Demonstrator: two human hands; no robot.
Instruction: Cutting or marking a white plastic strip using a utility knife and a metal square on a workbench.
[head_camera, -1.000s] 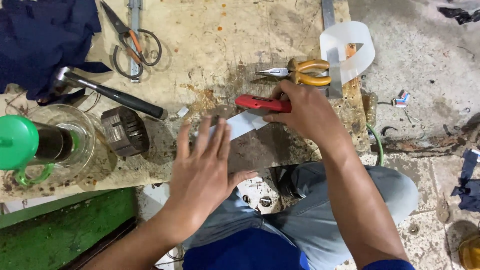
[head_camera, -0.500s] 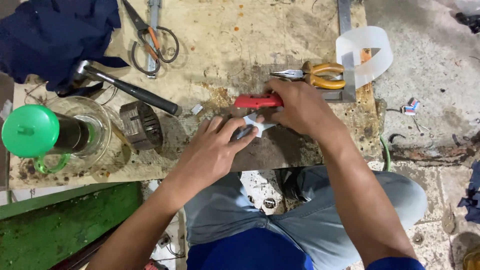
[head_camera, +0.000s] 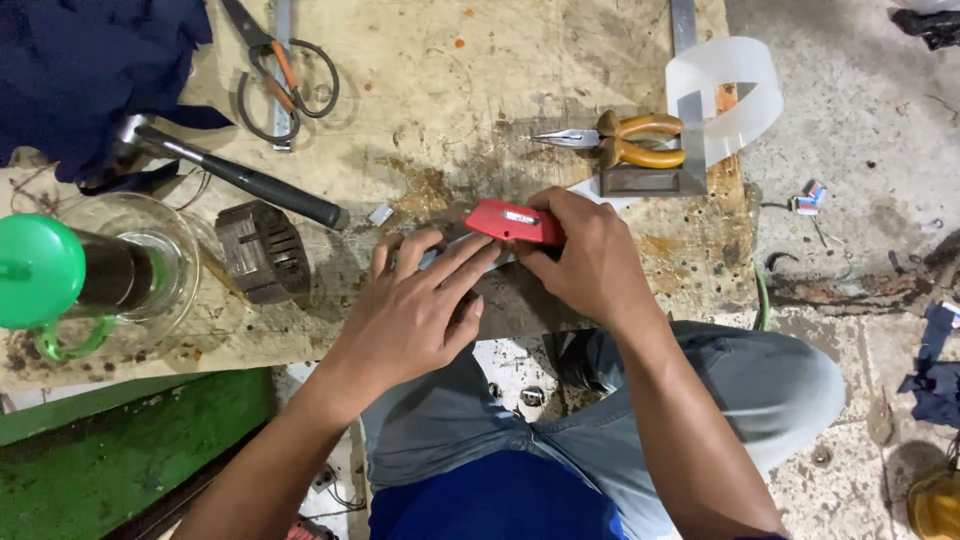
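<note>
My right hand (head_camera: 585, 262) grips a red utility knife (head_camera: 512, 222) and holds it against a thin pale strip (head_camera: 455, 250) on the worn wooden bench (head_camera: 460, 90). My left hand (head_camera: 412, 310) lies flat on that strip with its fingers spread, pressing it down just left of the knife. Most of the strip is hidden under both hands.
Orange-handled pliers (head_camera: 620, 140) and a curled translucent plastic band (head_camera: 725, 95) lie behind the knife. A hammer (head_camera: 235, 175), scissors (head_camera: 275, 70), a dark ribbed metal part (head_camera: 262, 250), a glass jug with a green lid (head_camera: 70, 275) and blue cloth (head_camera: 80, 70) sit to the left.
My left hand has spread flat over the strip instead of pinching it. The knife has come forward into fuller view above the strip. The camera has shifted slightly.
</note>
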